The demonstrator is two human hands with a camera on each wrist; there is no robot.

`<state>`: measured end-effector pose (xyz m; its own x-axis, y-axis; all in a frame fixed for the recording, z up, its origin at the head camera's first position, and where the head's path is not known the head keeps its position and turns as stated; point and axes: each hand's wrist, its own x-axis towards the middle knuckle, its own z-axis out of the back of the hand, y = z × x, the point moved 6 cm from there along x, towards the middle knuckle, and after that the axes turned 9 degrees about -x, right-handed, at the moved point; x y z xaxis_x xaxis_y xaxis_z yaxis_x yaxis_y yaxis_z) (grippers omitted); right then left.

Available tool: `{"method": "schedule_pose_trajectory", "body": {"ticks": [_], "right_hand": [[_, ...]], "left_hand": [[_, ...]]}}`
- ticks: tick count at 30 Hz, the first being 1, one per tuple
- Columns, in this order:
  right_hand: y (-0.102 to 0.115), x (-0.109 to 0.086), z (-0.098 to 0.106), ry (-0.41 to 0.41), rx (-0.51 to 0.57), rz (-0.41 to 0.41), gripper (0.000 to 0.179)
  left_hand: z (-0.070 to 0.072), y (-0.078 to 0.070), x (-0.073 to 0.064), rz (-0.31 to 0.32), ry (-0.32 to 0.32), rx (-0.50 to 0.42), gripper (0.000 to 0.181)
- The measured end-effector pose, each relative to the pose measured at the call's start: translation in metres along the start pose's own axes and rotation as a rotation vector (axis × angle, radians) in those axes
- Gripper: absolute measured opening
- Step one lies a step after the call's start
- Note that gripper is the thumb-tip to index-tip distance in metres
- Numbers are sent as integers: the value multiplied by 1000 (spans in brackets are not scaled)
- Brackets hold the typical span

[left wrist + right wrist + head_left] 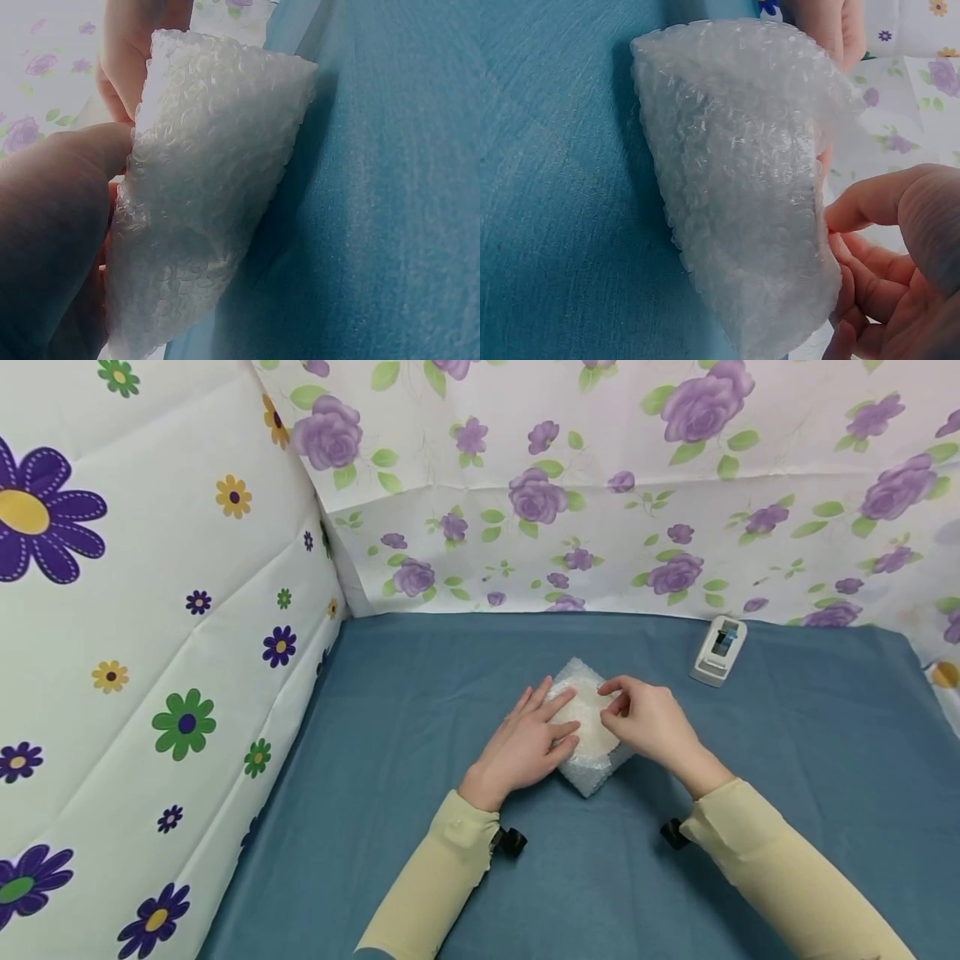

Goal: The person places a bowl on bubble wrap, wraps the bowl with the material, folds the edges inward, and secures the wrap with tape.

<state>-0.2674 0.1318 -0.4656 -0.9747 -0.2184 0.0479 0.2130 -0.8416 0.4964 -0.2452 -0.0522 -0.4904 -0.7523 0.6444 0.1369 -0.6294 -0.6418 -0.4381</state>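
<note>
A bubble wrap package (587, 776) lies on the blue cloth, one corner pointing towards me, and a pale round shape shows at its middle. Fingers spread, my left hand (522, 741) rests on its left side. My right hand (651, 720) pinches the package's right edge between thumb and curled fingers. The left wrist view shows the bubble wrap (214, 157) bulging side-on, with the left thumb along its upper edge. In the right wrist view, the right thumb (874, 201) meets the wrap's edge, and the fingers curl beneath the thumb.
Towards the back right stands a small white tape dispenser (717, 652) with a dark slot and a blue part. Flowered sheets (450, 560) hang behind and on the left of the blue cloth (390, 693). A black camera mount (512, 842) sits under the left wrist.
</note>
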Motion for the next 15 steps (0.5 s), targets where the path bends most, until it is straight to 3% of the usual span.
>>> {"method": "schedule_pose_trajectory", "body": {"ticks": [6,15], "right_hand": [[-2,2,-7,-5,-27,-30,32],[-1,7,-11,-12,-178,-53,33]], "left_hand": [[0,0,0,2,3,8,40],[0,-1,0,-11,-10,16,39]]}}
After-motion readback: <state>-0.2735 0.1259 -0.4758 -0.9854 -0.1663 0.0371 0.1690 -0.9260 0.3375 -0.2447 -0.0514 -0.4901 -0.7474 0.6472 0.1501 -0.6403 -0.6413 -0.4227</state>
